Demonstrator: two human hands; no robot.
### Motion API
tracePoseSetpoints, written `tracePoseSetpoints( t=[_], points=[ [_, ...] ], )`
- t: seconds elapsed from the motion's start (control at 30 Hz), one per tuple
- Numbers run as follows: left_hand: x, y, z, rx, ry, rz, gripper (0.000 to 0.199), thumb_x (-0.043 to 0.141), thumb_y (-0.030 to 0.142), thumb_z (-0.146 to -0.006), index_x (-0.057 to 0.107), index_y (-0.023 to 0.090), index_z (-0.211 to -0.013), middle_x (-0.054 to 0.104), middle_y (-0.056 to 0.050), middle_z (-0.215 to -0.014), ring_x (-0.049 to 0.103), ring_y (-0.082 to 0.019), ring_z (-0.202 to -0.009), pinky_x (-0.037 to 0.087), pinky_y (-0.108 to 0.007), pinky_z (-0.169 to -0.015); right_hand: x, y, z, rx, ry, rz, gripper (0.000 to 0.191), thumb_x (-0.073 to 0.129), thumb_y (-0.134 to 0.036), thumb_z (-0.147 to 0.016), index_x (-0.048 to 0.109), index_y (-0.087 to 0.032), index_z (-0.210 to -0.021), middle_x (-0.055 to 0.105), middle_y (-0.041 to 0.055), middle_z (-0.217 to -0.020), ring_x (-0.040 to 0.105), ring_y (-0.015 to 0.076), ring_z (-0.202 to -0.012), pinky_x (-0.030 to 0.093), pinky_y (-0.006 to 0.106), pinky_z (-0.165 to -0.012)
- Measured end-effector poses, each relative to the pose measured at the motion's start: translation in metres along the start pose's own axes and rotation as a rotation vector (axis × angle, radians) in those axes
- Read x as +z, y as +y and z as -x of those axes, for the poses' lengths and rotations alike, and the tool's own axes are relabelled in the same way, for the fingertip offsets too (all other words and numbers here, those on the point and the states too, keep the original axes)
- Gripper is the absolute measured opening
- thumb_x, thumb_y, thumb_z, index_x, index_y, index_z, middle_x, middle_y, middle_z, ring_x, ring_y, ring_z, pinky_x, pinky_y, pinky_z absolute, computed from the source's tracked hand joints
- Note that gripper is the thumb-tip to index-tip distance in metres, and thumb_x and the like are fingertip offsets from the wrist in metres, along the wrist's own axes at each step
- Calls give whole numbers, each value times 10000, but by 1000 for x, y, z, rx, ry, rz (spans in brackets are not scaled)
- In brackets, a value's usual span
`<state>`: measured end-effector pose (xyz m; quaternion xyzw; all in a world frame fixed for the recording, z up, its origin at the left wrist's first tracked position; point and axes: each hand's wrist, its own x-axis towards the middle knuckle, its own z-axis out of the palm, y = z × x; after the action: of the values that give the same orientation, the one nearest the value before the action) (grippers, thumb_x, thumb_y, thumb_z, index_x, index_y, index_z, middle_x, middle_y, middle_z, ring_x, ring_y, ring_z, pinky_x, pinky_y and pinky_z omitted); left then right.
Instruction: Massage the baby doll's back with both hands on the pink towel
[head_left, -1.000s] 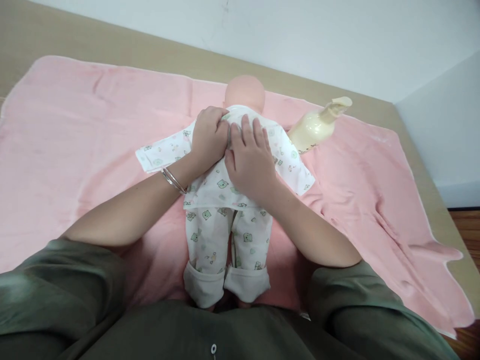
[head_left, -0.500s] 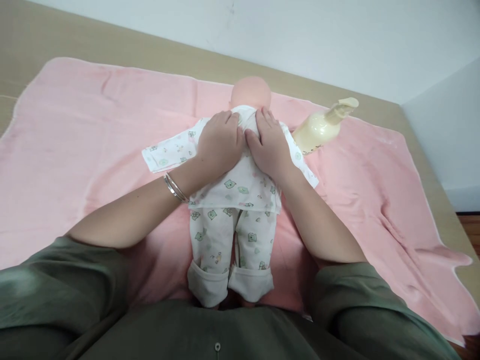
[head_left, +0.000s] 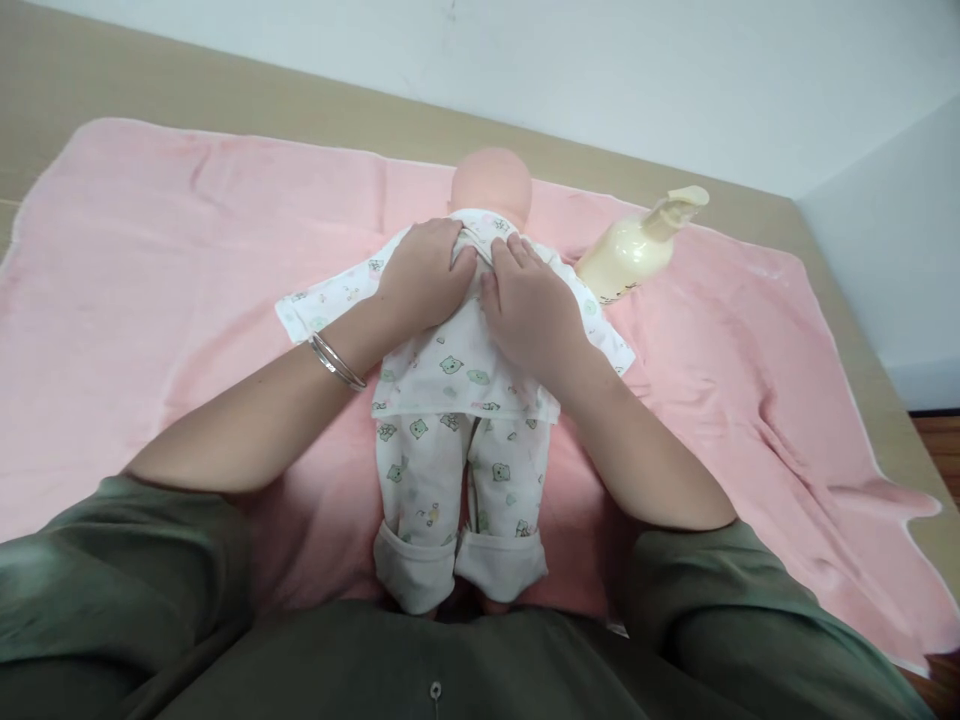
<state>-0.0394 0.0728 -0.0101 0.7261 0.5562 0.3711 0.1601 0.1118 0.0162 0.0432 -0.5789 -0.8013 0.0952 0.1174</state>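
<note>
A baby doll (head_left: 491, 185) lies face down, its bald head pointing away from me. It wears a white printed top (head_left: 457, 370) and matching trousers (head_left: 427, 470) with turned-up cuffs. My left hand (head_left: 427, 270) rests flat on the left side of the doll's upper back, a silver bangle on that wrist. On the right side of the back lies my right hand (head_left: 529, 300), fingers stretched toward the neck. Neither hand grips anything. Between the fingertips the top's fabric shows a diagonal fold. The doll's sleeves spread out to both sides.
Beneath the doll is a pink blanket (head_left: 187, 230), creased at the right, on a wooden-coloured table (head_left: 315, 105). A cream pump bottle (head_left: 630, 255) lies tilted beside the doll's right-hand sleeve. A white wall (head_left: 600, 80) stands behind the table.
My right hand has slid slightly down and left over the doll's back. The fold in the top near the neck shows more. The whole view has shifted a little.
</note>
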Motion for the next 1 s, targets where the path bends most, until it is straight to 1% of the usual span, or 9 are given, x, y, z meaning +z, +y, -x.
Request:
tracePoseSetpoints(
  t=[0.13, 0.2, 0.33, 0.47, 0.57, 0.7, 0.87, 0.93, 1.0],
  points=[
    [0, 13, 12, 13, 0, -38, 197, 439, 267, -969, 629, 217, -958, 706, -169, -1135, 622, -385, -1229, 434, -600, -1189, 4, 23, -22, 33, 17, -89, 647, 323, -352, -1063, 387, -43, -1627, 345, 162, -1733, 280, 310, -1655, 274, 544, -1381],
    [0, 21, 19, 53, 12, -50, 197, 431, 260, -976, 622, 214, -978, 696, -169, -1170, 600, -382, -1261, 415, -602, -1215, 4, 27, -27, 51, -1, -77, 667, 343, -357, -1060, 358, -27, -1639, 331, 167, -1739, 264, 310, -1660, 253, 521, -1391],
    [-5, 27, 22, 88, -6, -72, 151, 454, 224, -939, 588, 230, -870, 698, -156, -1094, 621, -365, -1175, 461, -589, -1165, 1, 16, -17, 41, 3, 10, 661, 311, -319, -1076, 346, 49, -1624, 380, 228, -1701, 322, 345, -1632, 285, 524, -1374],
    [-11, 17, 7, 34, -45, -34, 152, 518, 220, -868, 482, 248, -723, 688, -110, -903, 640, -325, -976, 535, -576, -1028, -1, 0, 0, 58, 45, 94, 638, 313, -306, -1086, 385, 65, -1600, 456, 255, -1648, 387, 374, -1594, 341, 555, -1340],
    [-10, 8, -1, 5, -41, -21, 180, 529, 266, -871, 452, 250, -708, 672, -98, -844, 636, -305, -912, 550, -558, -988, -1, -2, 4, 45, 44, 94, 632, 333, -306, -1083, 403, 66, -1590, 473, 258, -1635, 401, 373, -1587, 346, 560, -1339],
    [-6, 9, 5, 58, -32, -80, 144, 459, 284, -921, 554, 224, -831, 701, -144, -972, 651, -348, -1046, 522, -590, -1068, -1, 11, -10, 36, 0, -15, 661, 334, -336, -1070, 371, 32, -1618, 397, 223, -1693, 319, 352, -1632, 310, 564, -1358],
    [-4, 29, 28, 91, -20, -179, 414, 375, 320, -997, 622, 76, -1224, 627, -274, -1396, 527, -439, -1408, 346, -622, -1269, 1, 30, -29, 57, -61, -90, 725, 367, -366, -1051, 283, 30, -1654, 267, 204, -1754, 194, 342, -1675, 206, 545, -1394],
    [-5, 34, 32, 87, -21, -173, 435, 384, 305, -996, 611, 71, -1283, 612, -266, -1434, 509, -436, -1435, 334, -615, -1282, 2, 31, -29, 50, -35, -95, 727, 355, -385, -1052, 291, 23, -1651, 281, 205, -1749, 205, 352, -1670, 209, 569, -1385],
    [-6, 33, 30, 90, -32, -143, 387, 406, 287, -984, 640, 110, -1237, 649, -241, -1372, 546, -424, -1389, 368, -606, -1263, 2, 27, -25, 33, -10, -71, 717, 337, -388, -1059, 310, 34, -1637, 316, 217, -1732, 252, 367, -1653, 231, 587, -1373]
  ],
)
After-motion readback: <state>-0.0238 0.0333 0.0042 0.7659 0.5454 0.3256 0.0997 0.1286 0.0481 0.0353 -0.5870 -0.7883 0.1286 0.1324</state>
